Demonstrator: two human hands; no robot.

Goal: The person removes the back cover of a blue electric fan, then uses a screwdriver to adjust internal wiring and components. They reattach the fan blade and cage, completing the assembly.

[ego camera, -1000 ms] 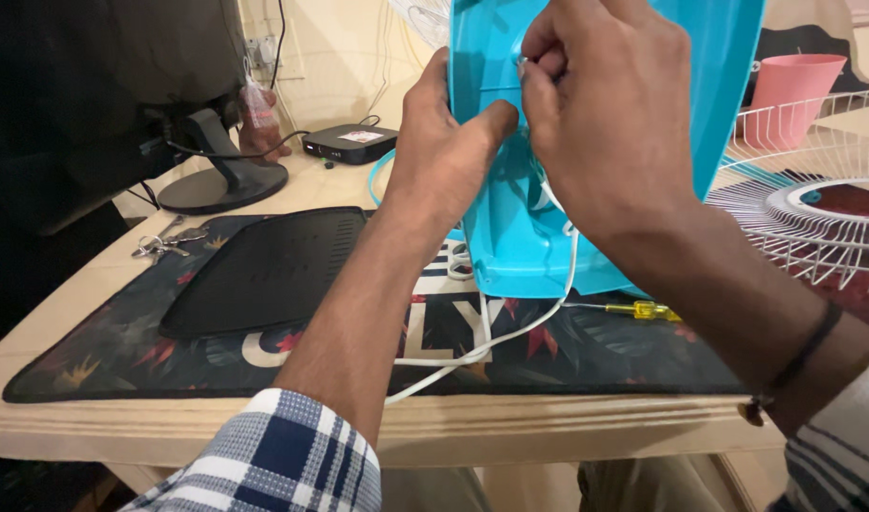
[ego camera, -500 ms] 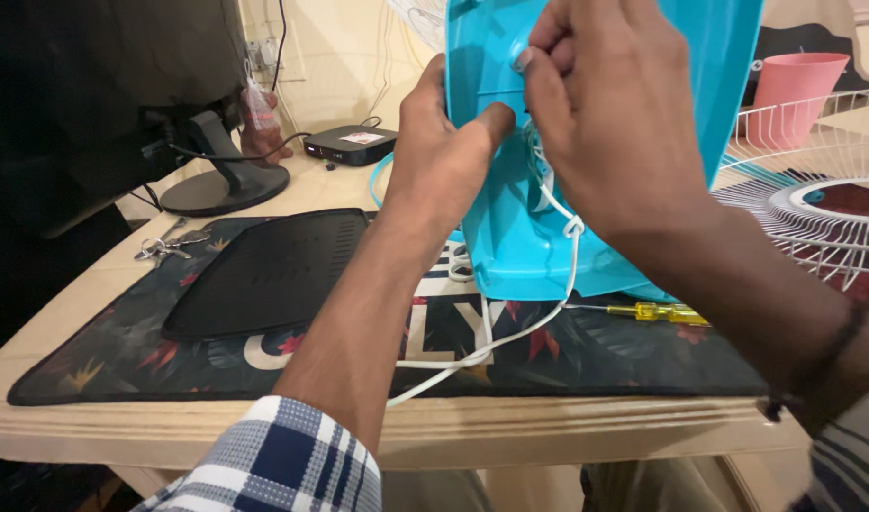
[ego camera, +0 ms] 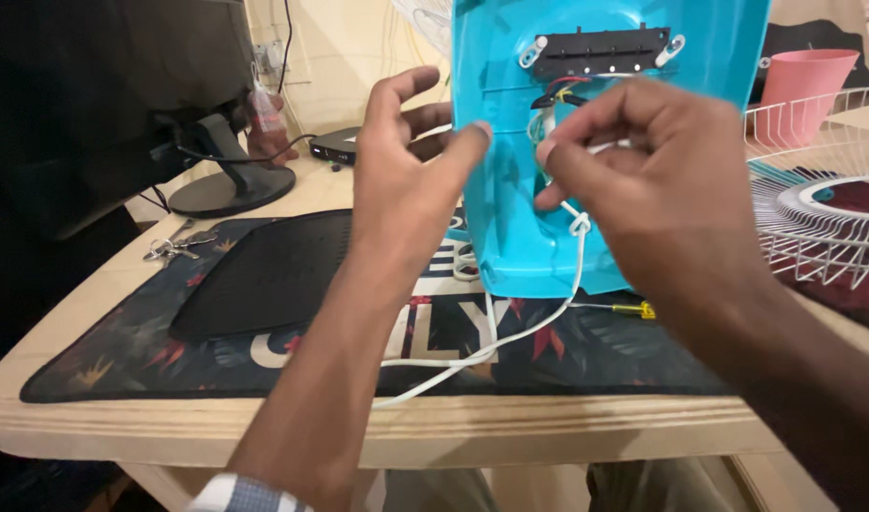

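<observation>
Pale wooden desk (ego camera: 567, 427): front edge running across the near foreground, bearing everything below.

Dark floral-print desk mat (ego camera: 122, 360): lying flat on the desk, a thin white cord (ego camera: 472, 358) looping across it toward 6 o'clock.

Left hand (ego camera: 401, 180): reaching up from 7 o'clock, fingers spread loose, thumb tip pressing the left edge of the turquoise plastic fan housing (ego camera: 529, 237); gripping nothing.

Right hand (ego camera: 662, 180): coming in from 4 o'clock, fingertips pinching together on the white cord where it is entering the housing; the grip point is partly hidden, so the pinch appears closed on the cord.

Turquoise plastic fan housing: standing upright at centre, its lower edge resting on the mat, open back facing the camera, a black terminal strip (ego camera: 600, 49) showing near its top with coloured wires beneath.

Black mesh oval cover (ego camera: 264, 275): lying on the mat at 9 o'clock of the housing.

Yellow-handled screwdriver (ego camera: 624, 307): lying just beside the housing base at 4 o'clock.

White wire fan grille (ego camera: 814, 209): sitting at 3 o'clock.

Key bunch (ego camera: 174, 246), black monitor stand (ego camera: 231, 185), small black box (ego camera: 335, 147), pink plastic tub (ego camera: 809, 81): sitting farther back.
</observation>
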